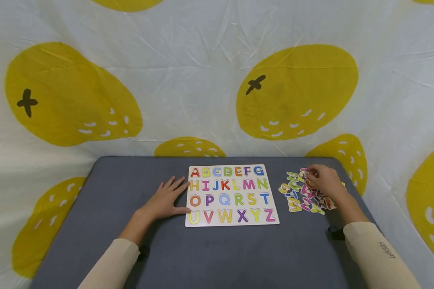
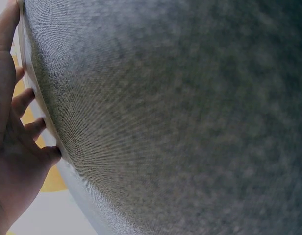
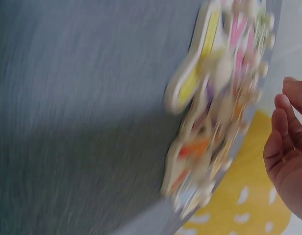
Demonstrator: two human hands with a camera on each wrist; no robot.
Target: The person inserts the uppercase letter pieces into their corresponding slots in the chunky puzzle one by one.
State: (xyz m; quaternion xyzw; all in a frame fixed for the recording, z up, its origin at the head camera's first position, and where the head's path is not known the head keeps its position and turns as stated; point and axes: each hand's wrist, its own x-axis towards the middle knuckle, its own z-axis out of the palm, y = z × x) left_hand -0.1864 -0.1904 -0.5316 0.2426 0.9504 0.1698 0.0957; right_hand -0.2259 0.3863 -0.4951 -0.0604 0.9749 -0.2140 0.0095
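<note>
With our left hand point(image 1: 164, 200) spread, straight-fingered, steadying the letter board point(image 1: 233, 207), we do best taking one knob point(image 3: 222, 73) from the letter pile point(image 1: 306, 192) to its right, though whether our right hand point(image 1: 325, 180), fingers bent, already pinches one we cannot tell.

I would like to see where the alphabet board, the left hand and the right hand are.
Alphabet board point(image 1: 216, 200): head view, bare surface between P and Q.
Left hand point(image 1: 164, 202): head view, back of the hand.
Right hand point(image 1: 326, 181): head view, back of the hand.

Letters A–Z point(image 1: 225, 185) on board point(image 1: 235, 207), unclear lettering point(image 1: 387, 249) on right sleeve point(image 1: 376, 261)
</note>
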